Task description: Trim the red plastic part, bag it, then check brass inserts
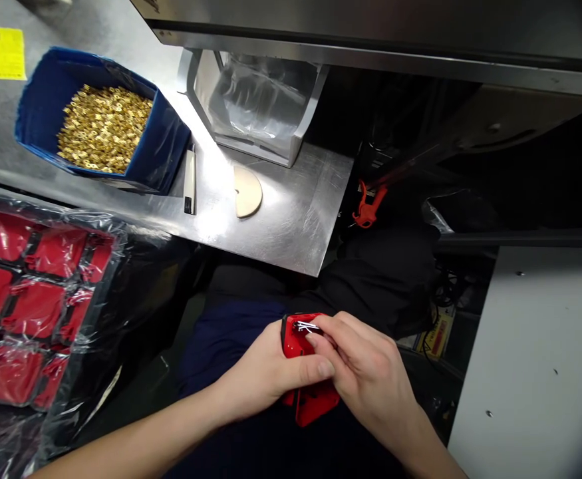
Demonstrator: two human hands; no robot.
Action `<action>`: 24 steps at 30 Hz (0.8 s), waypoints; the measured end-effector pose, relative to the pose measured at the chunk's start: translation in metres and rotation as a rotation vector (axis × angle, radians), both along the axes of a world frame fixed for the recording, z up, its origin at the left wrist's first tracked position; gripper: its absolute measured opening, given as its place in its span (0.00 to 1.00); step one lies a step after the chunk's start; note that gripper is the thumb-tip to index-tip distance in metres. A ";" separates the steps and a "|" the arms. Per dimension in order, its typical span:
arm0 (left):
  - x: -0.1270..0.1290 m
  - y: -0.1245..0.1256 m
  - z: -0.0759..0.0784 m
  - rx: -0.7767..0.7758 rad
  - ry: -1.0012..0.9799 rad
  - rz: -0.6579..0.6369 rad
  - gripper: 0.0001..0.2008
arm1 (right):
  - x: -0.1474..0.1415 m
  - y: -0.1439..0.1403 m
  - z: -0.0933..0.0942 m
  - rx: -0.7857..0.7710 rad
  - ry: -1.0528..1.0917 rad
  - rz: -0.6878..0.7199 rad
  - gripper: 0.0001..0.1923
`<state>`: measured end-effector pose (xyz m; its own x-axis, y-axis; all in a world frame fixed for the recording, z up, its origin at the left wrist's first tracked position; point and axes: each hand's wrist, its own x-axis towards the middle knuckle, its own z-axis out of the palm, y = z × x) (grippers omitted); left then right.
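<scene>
Red case (315,403) within clasped left fingers (308,370), black piece (304,327) between pinched right fingers (339,330)

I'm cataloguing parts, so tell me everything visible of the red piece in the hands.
The red piece is glossy and looks like hard plastic, with a dark edge on its left side. It is held tilted over dark clothing, partly hidden. The left hand grips it, thumb across its front; the right hand's fingertips are at its upper end, by a dark patch with white marks. I can't tell if that's separate.

Glossy plastic casing (315,404), shiny metal table (288,219)
</scene>
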<state>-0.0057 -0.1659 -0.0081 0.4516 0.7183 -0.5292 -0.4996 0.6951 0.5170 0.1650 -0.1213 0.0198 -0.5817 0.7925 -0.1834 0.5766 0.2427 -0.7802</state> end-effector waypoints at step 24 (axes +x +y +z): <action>-0.004 -0.003 0.000 -0.108 -0.081 -0.073 0.24 | 0.022 0.016 -0.007 0.425 0.010 0.335 0.19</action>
<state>-0.0094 -0.1688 -0.0076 0.5447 0.6229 -0.5615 -0.4830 0.7804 0.3971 0.1868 -0.1055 0.0124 -0.8152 0.5667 0.1195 0.4070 0.7073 -0.5780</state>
